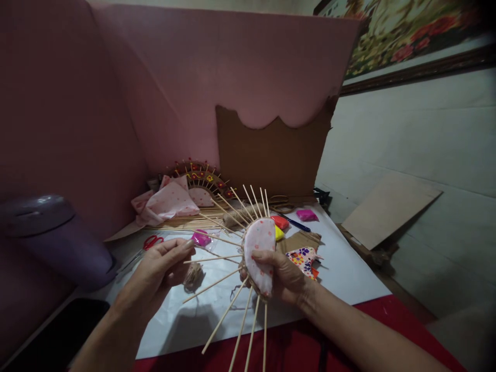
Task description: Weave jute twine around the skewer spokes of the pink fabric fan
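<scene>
My right hand (284,274) grips a half-round, fabric-covered piece (260,245), white-pink with small red dots, its thumb pressed on the face. Thin wooden sticks (228,323) fan out from its curved edge, and brown twine runs along that edge. To the left, my left hand (163,274) is closed in a pinch on what looks like a strand of twine (209,251) leading to the piece. Its fingertips are apart from the fabric. Below them a small bundle of twine (194,278) lies on the white sheet (170,320).
Behind are dotted cloth (170,199), a decorated half-round fan (201,175), loose sticks (170,222) and cut cardboard (267,155). Red scissors (152,241), pink packets (307,215), a blue pen-like tool (296,223) and patterned fabric (302,261) surround the hands. A purple tumbler (58,243) stands left.
</scene>
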A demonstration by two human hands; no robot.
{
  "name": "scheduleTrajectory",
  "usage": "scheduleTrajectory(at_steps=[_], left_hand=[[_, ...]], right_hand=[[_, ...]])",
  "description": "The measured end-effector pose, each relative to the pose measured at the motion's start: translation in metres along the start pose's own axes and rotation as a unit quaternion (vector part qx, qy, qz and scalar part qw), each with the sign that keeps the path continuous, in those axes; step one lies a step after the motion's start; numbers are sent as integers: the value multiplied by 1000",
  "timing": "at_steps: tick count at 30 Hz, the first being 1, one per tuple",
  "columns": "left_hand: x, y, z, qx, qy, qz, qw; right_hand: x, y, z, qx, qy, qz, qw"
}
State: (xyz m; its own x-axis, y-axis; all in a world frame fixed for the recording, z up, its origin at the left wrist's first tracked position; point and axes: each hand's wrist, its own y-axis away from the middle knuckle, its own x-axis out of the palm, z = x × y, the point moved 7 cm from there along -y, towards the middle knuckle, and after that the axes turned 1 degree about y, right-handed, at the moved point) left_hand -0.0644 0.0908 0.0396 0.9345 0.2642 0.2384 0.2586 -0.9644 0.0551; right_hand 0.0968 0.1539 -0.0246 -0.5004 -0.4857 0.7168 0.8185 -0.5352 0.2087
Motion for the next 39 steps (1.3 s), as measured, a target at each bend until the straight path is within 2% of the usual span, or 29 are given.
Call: scheduleTrajectory(at_steps=[4,8,10,14,16,18,23,27,31,34,39], left_hand=[[-12,3,-14,91,-64,-62,992],[-14,16,-31,230,-182,-110,950],[-6,24,-36,286,-255,-97,919],[22,33,-36,354,-361,24,862],[32,36,-34,358,-381,80,849],[36,35,-32,341,-368,102,859],[31,22,-16,213,-241,107,941],[36,16,0,153,-122,141,970],[29,16,-3,164,-56,92,981],[20,21,-16,236,-140,32,961],[24,27,-25,340,-374,5,863]], right_hand=[[-2,0,1,-5,1,-11,1000],[-3,-1,2,-14,1,-22,1000],[-2,-1,3,-27,8,-23,999],[-6,-2,6,-51,0,-58,997],[-9,-3,8,-61,0,-75,995],[-10,-3,9,-72,10,-82,994],[-2,-1,7,-71,39,-69,994],[0,3,10,-93,44,-95,990],[2,4,12,-66,47,-72,994],[0,4,16,-67,60,-72,993],[-1,4,16,-66,128,-89,986]])
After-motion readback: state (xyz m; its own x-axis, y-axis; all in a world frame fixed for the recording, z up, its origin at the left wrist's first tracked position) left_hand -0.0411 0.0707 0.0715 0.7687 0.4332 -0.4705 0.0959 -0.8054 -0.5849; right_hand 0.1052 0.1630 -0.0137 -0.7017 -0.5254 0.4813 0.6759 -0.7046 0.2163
